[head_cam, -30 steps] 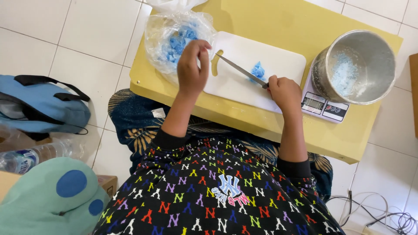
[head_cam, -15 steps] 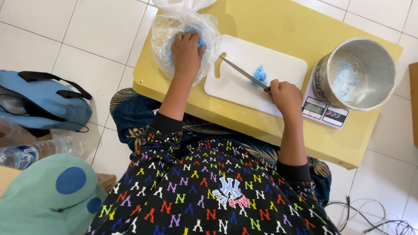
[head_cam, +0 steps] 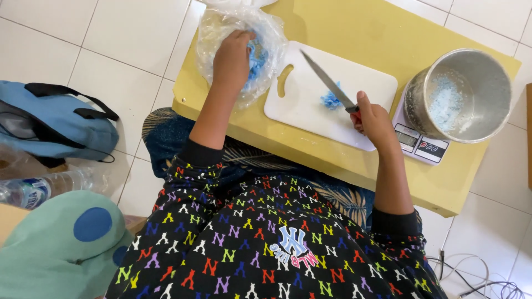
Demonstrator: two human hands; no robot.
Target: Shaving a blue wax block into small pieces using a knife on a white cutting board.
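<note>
Sitting over white floor tiles (head_cam: 116,33), a yellow table (head_cam: 360,33); right hand (head_cam: 374,119) grips knife (head_cam: 327,82), left hand (head_cam: 233,58) clutches bag (head_cam: 221,27).

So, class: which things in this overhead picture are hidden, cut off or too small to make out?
- Left hand fingertips, head view: buried in the clear plastic bag; grip unclear.
- Knife handle: covered by the right hand.
- Kitchen scale: platform hidden under the metal pot; display too small.

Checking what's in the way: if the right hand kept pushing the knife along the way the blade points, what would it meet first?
From the right hand, the knife points up-left over the white cutting board; past its edge, probably the clear plastic bag, though blade height is unclear.
</note>
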